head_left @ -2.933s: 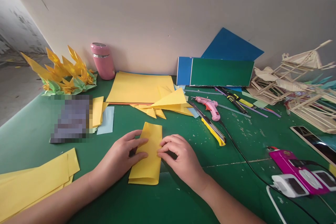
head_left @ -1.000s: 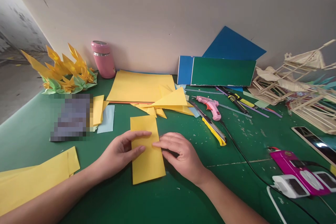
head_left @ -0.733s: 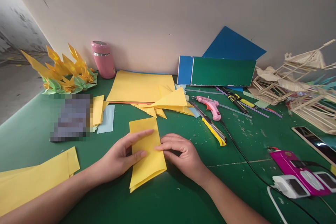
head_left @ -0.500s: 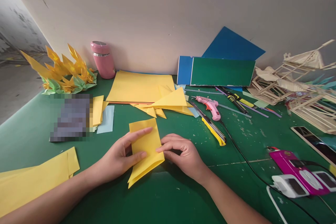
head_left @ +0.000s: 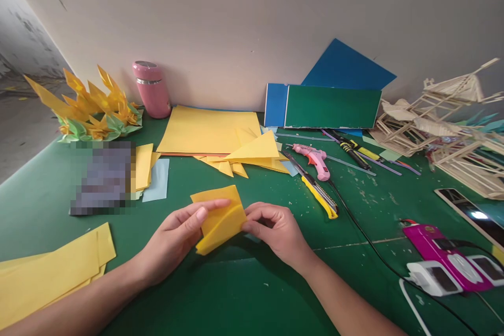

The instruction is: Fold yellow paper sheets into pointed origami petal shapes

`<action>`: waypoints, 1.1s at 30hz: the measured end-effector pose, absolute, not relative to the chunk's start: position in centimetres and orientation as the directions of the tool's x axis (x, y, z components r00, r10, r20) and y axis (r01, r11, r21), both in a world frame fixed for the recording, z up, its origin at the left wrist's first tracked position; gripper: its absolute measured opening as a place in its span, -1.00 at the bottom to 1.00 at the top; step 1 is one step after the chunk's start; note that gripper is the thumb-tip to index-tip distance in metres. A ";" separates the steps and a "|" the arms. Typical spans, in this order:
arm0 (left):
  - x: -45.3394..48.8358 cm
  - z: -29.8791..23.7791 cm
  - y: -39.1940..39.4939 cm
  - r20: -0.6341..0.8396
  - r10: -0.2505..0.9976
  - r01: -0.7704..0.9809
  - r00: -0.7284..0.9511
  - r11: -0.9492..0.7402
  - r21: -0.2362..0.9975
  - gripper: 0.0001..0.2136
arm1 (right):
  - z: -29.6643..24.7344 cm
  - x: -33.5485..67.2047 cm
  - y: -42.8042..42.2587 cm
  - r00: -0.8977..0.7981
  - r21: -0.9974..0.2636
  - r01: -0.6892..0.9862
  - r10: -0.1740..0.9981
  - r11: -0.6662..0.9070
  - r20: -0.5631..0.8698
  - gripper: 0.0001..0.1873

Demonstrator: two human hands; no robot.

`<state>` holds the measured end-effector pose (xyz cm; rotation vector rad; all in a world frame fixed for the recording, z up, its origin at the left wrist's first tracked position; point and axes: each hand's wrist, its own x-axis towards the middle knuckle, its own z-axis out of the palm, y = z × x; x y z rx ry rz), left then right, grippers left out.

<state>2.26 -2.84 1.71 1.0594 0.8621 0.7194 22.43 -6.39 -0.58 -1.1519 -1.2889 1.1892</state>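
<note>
Yellow paper [head_left: 225, 221] apparently between fingers [head_left: 214, 203]

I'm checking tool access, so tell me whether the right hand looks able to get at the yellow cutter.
Probably yes: the yellow cutter lies beyond the right hand with no obstacle visible between, though that hand is pinching the folded yellow paper.

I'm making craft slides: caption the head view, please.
Left hand and right hand hold folded yellow paper over a green table.
</note>
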 end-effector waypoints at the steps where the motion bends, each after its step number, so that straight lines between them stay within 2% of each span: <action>1: 2.3 1.7 -2.8 -0.242 0.852 -0.086 0.463 0.315 0.945 -0.51 | -0.6 22.4 -6.4 -0.038 -0.999 0.011 0.998 0.041 0.041 -0.70; 5: 2.3 1.4 -2.7 -0.233 0.887 -0.008 0.398 0.258 0.966 -0.43 | -0.6 22.3 -6.3 -0.018 -1.000 0.028 1.000 -0.005 -0.005 -0.64; 8: 2.4 1.5 -2.6 -0.256 0.897 0.162 0.361 0.210 0.964 -0.53 | -0.6 22.2 -6.4 -0.001 -0.997 0.083 1.000 0.005 0.005 -0.65; 12: 2.6 1.5 -2.5 -0.154 0.943 0.253 0.295 0.079 0.964 -0.67 | -0.6 22.1 -6.5 0.016 -0.993 0.117 1.000 0.023 0.025 -0.63; 14: 2.5 1.4 -2.4 -0.142 0.949 0.245 0.281 0.072 0.967 -0.68 | -0.6 22.2 -6.5 -0.006 -0.994 0.105 1.000 0.028 0.028 -0.62; 19: 2.4 1.1 -2.2 -0.253 0.929 0.149 0.269 0.220 0.964 -0.59 | -0.5 22.4 -6.5 -0.091 -0.990 0.114 0.993 0.085 0.075 -0.65; 22: 2.5 0.9 -2.2 -0.183 0.950 0.100 0.252 0.162 0.982 -0.59 | -0.3 22.5 -6.6 -0.134 -0.990 0.104 0.988 0.092 0.078 -0.67; 25: 2.5 0.9 -2.5 -0.116 0.929 0.067 0.352 0.099 0.993 -0.61 | -0.2 22.4 -6.6 -0.136 -0.994 0.084 0.989 0.068 0.057 -0.70; 28: 2.5 1.0 -2.8 -0.091 0.879 0.060 0.467 0.072 0.996 -0.52 | -0.1 22.2 -6.7 -0.102 -0.997 0.080 0.995 0.024 0.016 -0.73; 31: 2.5 1.1 -3.0 -0.107 0.864 0.076 0.492 0.080 0.994 -0.44 | -0.1 22.1 -6.7 -0.077 -0.996 0.084 0.997 0.006 -0.001 -0.76; 33: 2.6 1.3 -3.1 -0.148 0.864 0.083 0.482 0.123 0.989 -0.46 | -0.2 22.0 -6.7 -0.074 -0.994 0.107 0.997 0.022 0.014 -0.78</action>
